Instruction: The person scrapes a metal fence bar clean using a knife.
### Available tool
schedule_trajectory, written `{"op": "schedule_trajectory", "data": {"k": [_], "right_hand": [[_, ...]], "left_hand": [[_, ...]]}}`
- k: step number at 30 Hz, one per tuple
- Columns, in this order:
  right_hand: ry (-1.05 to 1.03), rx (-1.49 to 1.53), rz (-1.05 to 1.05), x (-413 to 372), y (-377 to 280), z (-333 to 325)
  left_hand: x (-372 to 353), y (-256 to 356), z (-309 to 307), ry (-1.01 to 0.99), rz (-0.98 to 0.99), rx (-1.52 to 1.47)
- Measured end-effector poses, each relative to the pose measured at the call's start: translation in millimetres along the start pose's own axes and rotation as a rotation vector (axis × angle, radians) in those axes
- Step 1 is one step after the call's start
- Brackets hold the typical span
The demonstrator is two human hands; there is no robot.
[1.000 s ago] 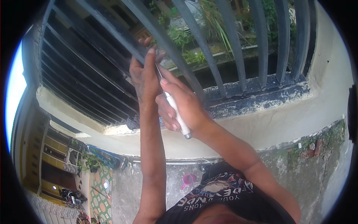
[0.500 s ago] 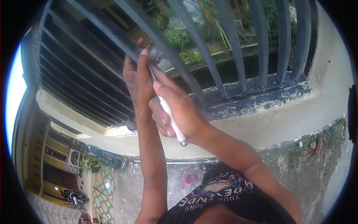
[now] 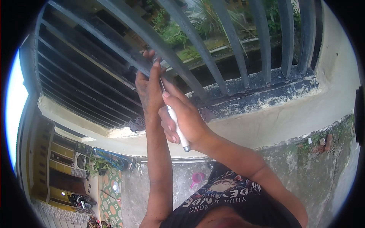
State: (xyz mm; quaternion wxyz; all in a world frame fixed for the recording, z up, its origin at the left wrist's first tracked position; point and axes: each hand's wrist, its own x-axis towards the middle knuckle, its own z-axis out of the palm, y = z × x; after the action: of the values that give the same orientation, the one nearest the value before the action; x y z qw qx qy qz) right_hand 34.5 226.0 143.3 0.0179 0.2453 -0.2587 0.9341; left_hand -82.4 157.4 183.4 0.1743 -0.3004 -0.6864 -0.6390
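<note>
My right hand (image 3: 182,117) is closed round the white handle (image 3: 177,127) of a slim tool with a silver end cap. Its thin metal shaft (image 3: 163,84) runs up toward my left hand, where its far end is hidden. My left hand (image 3: 149,89) is closed at a dark grey metal bar (image 3: 114,45) of the fence, thumb in front and fingertips showing beyond. The two hands are close together, the left slightly higher.
The bars stand on a low wall (image 3: 243,131) with peeling dark paint along its ledge. A dark crumpled cloth (image 3: 137,124) lies on the ledge by my left forearm. Below are a pink dipper (image 3: 197,178) and broken bricks (image 3: 325,143). Plants (image 3: 178,34) grow beyond the bars.
Both hands and the tool have shifted slightly right and down in view, the left fingertips most. The camera view has also moved a little. Both grips stay closed.
</note>
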Motion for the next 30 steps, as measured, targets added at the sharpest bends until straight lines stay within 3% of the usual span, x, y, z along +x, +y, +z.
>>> {"op": "schedule_trajectory", "data": {"k": [3, 8, 15, 18, 24, 30], "right_hand": [[0.019, 0.103, 0.071, -5, -8, -3], [-0.06, 0.071, 0.036, 5, -13, 11], [0.126, 0.052, 0.109, -17, 7, -23], [0.095, 0.076, 0.11, -22, 8, -31], [0.165, -0.217, 0.015, -35, 23, -42], [0.24, -0.3, 0.002, -52, 34, -50]], "left_hand": [[-5, 4, 4, 0.009, -0.059, 0.015], [9, 21, -1, 0.047, 0.077, -0.06], [-22, -30, 1, -0.026, -0.062, -0.017], [-28, -35, 5, -0.037, -0.083, -0.011], [-50, -44, 7, 0.043, -0.21, -0.11], [-68, -64, 5, 0.037, -0.118, -0.018]]}}
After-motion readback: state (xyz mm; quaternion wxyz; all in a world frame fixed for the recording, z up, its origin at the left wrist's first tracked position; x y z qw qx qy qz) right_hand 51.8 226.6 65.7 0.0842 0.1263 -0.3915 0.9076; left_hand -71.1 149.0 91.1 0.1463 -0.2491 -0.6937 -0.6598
